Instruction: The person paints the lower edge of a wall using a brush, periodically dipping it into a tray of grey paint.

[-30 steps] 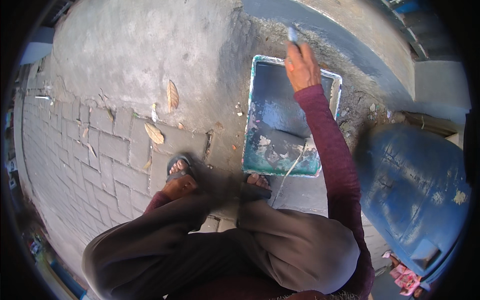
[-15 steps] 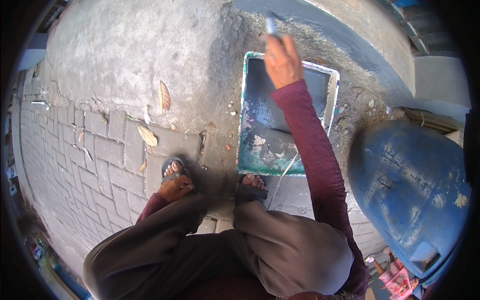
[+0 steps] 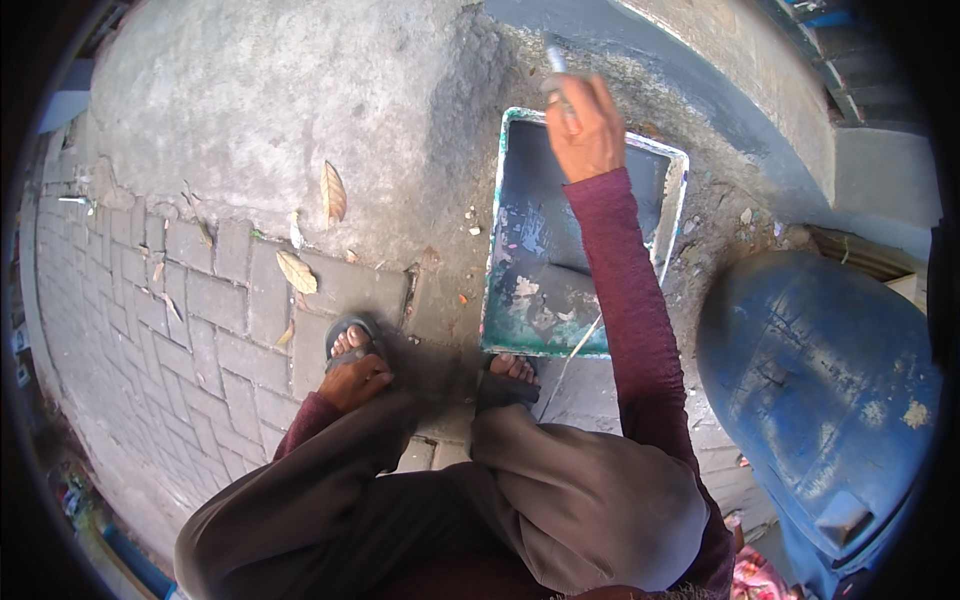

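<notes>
My right hand (image 3: pixel 588 128) reaches out past the far edge of a paint tray and is closed round a small painting tool (image 3: pixel 557 62). The tool's pale end is smeared by motion, so I cannot tell if it is a brush or a roller. It points at the foot of a low wall (image 3: pixel 690 110) with a grey painted face. Below my right forearm lies the shallow rectangular paint tray (image 3: pixel 490 245), its rim crusted white and green, with dark grey paint inside. My left hand (image 3: pixel 355 383) rests beside my left foot, fingers curled, nothing visible in it.
A large scuffed blue plastic drum (image 3: pixel 815 390) stands at the right. A thin pale stick (image 3: pixel 575 350) crosses the tray's near rim. Dry leaves (image 3: pixel 297 272) lie on the brick paving (image 3: pixel 215 300) and concrete at the left. Pink patterned cloth (image 3: pixel 762 575) shows at the lower right.
My right hand and the painting tool have moved slightly right and nearer to me. The view has shifted a little. My left hand stays in place.
</notes>
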Demonstrator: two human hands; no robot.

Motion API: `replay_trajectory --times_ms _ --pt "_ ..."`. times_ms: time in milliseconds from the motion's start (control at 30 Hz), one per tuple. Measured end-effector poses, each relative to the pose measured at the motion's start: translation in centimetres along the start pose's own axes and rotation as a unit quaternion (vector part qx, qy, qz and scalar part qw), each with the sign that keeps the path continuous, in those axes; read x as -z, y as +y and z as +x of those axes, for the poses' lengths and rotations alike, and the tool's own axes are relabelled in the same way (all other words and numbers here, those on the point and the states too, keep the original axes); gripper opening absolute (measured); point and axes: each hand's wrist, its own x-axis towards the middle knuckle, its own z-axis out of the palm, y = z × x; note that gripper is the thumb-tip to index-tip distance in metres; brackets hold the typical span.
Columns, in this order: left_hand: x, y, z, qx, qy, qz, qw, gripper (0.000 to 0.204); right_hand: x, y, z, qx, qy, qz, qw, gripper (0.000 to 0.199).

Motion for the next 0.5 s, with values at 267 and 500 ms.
replay_trajectory --times_ms 267,500 --pt "0.4 0.6 0.5 0.022 -0.021 0.000 1.000 0.026 -0.4 0.5 -1.1 0.036 0.114 -0.163 0.979 0.021" --pt "0.3 0.5 0.9 0.029 -0.022 0.037 0.999 0.027 -1.1 0.4 0.1 0.015 0.046 0.000 0.999 0.021"
